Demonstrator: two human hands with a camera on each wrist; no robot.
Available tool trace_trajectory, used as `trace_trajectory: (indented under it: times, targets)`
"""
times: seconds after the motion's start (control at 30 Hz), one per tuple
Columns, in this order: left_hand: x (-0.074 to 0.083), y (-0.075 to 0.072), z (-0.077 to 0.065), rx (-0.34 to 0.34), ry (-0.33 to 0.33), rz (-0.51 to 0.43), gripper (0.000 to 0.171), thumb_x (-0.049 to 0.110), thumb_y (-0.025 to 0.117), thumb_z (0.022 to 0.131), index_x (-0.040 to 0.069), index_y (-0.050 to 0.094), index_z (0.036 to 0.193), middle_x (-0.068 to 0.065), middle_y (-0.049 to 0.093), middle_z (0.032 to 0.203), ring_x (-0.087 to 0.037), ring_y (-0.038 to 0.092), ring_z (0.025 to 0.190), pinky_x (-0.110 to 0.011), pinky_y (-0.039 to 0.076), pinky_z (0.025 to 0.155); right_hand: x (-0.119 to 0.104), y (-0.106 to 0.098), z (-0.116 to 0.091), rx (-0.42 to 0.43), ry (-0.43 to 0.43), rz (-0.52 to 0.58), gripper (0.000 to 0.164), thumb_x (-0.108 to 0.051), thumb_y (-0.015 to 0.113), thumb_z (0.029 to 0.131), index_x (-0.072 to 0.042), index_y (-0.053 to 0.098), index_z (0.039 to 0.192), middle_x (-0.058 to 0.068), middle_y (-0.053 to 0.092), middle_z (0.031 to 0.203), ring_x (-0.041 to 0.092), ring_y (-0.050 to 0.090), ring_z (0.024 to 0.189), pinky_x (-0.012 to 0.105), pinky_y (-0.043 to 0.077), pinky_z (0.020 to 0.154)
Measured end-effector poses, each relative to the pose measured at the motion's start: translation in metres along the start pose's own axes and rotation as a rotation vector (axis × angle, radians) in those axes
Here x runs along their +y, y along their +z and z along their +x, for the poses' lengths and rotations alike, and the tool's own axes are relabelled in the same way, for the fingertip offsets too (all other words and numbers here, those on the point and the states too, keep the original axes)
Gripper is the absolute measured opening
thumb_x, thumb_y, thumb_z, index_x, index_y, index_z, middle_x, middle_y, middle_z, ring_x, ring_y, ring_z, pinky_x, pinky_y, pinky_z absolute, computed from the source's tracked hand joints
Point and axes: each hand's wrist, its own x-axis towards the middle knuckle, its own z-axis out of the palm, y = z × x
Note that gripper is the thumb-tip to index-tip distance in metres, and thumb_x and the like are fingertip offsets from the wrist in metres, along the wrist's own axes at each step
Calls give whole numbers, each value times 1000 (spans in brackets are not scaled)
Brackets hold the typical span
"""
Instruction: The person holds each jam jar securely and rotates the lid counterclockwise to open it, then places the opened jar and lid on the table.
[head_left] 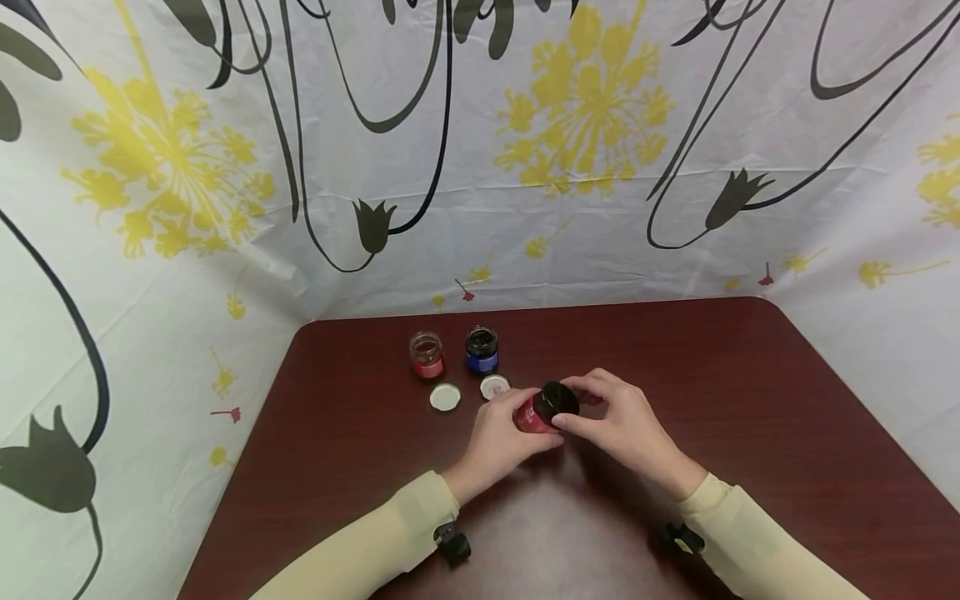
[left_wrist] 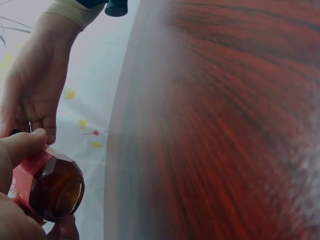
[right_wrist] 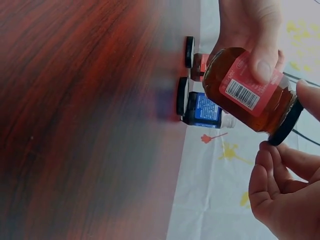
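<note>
My left hand (head_left: 497,432) grips a glass jar (right_wrist: 245,90) of amber-brown contents, its fingers and thumb wrapped round the red label with a barcode. The jar is tilted, with its black lid (head_left: 558,400) toward my right hand (head_left: 626,427). That hand pinches the lid's rim, thumb on one side and fingertips on the other, as the right wrist view shows. The lid sits on the jar's mouth. From the left wrist view the jar's rounded glass base (left_wrist: 59,186) faces the camera, and the lid is mostly hidden behind the left thumb.
Behind the hands, an uncovered jar with a red label (head_left: 427,360) stands on the dark red table (head_left: 360,467) beside an uncovered jar with a blue label (head_left: 482,362). Before them lie two lids, one left (head_left: 446,398) and one right (head_left: 492,386), pale insides up. A patterned curtain (head_left: 480,167) hangs behind.
</note>
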Motion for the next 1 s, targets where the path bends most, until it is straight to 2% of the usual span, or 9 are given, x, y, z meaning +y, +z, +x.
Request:
trace_trajectory:
  times: [0.1,0.23,0.5,0.73,1.0]
  targets:
    - [0,0,0,-7,6,-3,58,42,91,72,23,69,123,11,67,110,-6,61,98,-25,53,81,0,0,-1,-3,-3,-3,48,-48,82,82,-19,71,117,-6,64,105,9,65,98,38,58,81]
    - [0,0,0,-17,2,-15,58,35,93,72,22,69,123,11,68,111,-6,61,99,-24,53,80,1,-1,-1,-6,-3,-16,46,-49,81,82,-21,71,117,-7,65,104,9,65,98,33,57,81]
    - [-2,1,0,-34,-25,-21,58,35,93,71,23,70,124,12,68,111,-5,61,98,-23,53,79,2,0,-3,-14,-7,-22,47,-50,81,82,-21,71,118,-10,64,105,7,64,97,43,56,83]
    - [-3,2,-2,-45,-43,-23,59,36,93,71,24,70,123,12,67,111,-5,61,97,-24,53,79,2,-1,-5,-28,8,-28,49,-51,80,82,-21,71,120,-12,64,103,5,63,97,35,56,83]
    - [-3,2,-3,-52,-47,-39,59,34,93,71,23,70,123,11,67,112,-6,61,98,-25,53,81,2,-3,-6,-47,9,-30,52,-53,79,82,-22,70,124,-12,63,103,5,62,98,34,56,83]
